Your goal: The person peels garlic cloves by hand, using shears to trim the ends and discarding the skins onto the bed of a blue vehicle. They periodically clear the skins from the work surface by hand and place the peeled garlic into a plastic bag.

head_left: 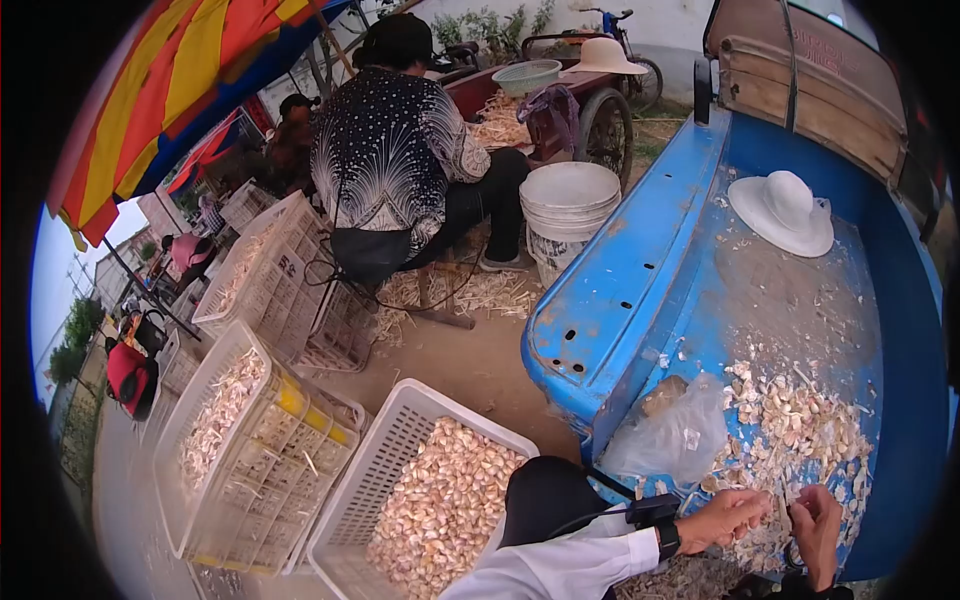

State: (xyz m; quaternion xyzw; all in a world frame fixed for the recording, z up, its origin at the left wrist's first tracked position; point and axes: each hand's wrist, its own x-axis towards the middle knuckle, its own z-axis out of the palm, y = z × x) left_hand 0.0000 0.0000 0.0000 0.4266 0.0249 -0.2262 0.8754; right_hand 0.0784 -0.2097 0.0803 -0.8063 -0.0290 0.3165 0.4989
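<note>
My left hand [728,520], with a black band at its wrist, hovers at the near edge of the blue cart bed [790,300]. Its fingers are curled together; what they hold is too small to make out. Close by on the right, my right hand [820,528] is also closed, thumb against fingers, around something I cannot name. A heap of garlic cloves and papery skins [800,425] lies just beyond both hands. To their left is a crumpled clear plastic bag [675,430]. Near my leg stands a white crate [350,500] holding peeled-apart garlic cloves [450,495].
More crates [285,455] of garlic stand at left. A seated person [390,150] in a patterned top faces away, beside stacked white buckets [570,195]. A white hat [785,212] rests on the cart bed. A striped umbrella [185,80] overhangs the upper left.
</note>
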